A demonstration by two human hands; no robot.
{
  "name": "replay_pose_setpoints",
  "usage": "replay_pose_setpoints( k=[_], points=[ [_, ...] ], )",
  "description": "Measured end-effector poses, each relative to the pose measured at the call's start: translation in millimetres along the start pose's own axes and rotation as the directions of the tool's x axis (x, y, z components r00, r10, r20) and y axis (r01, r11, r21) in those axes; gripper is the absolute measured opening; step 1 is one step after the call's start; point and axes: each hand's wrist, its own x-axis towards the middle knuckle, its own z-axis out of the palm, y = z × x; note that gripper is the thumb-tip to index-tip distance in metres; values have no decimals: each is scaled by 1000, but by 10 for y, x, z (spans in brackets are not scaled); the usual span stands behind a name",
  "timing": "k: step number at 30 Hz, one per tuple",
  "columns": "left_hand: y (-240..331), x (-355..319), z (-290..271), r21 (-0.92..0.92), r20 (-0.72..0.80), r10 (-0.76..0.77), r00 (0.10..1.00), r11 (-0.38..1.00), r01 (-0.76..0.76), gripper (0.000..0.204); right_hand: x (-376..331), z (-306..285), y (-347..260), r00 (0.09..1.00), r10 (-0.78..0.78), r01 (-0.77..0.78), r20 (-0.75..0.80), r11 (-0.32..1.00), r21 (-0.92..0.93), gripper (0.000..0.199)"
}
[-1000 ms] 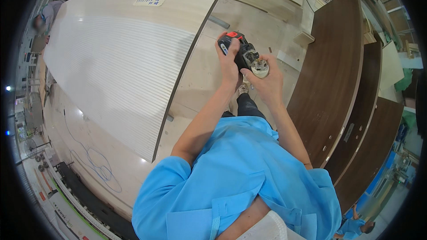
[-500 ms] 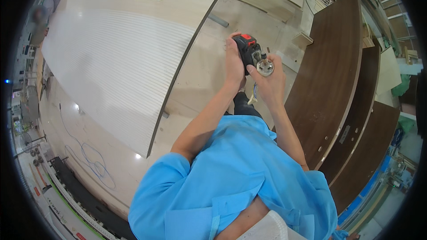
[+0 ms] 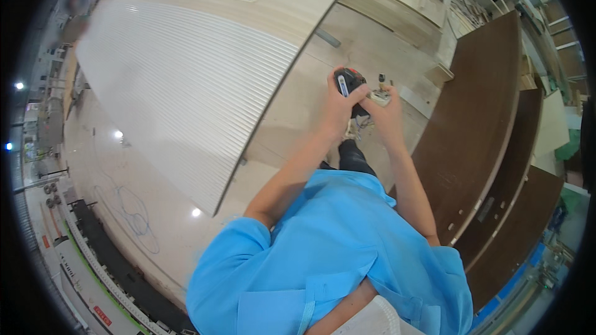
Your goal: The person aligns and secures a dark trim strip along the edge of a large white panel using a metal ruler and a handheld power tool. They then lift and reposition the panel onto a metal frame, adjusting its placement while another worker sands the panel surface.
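Both hands close around a small power tool over the pale floor.

Left hand (image 3: 338, 108) wraps the black-and-red power tool (image 3: 349, 80) from its nine o'clock side, seemingly to steady it, while the right hand (image 3: 386, 111) grips at its four o'clock, fingers pinching something small and pale that I cannot make out. A ribbed white panel (image 3: 186, 87) lies at nine o'clock of the hands, and dark brown boards (image 3: 478, 118) stand at three o'clock, both well apart.
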Motion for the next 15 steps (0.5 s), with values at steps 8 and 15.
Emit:
replay_pose_setpoints(
  k=[8, 15],
  points=[
    [551, 289, -899, -224, 2, 32, 1000, 974, -30, 46, 99, -94, 250, 968, 243, -239, 58, 833, 499, 40],
    [1731, 1406, -2201, 65, -327, 276, 904, 961, -270, 34, 489, -280, 353, 968, 239, -228, 78, 705, 671, 43]
  ],
)
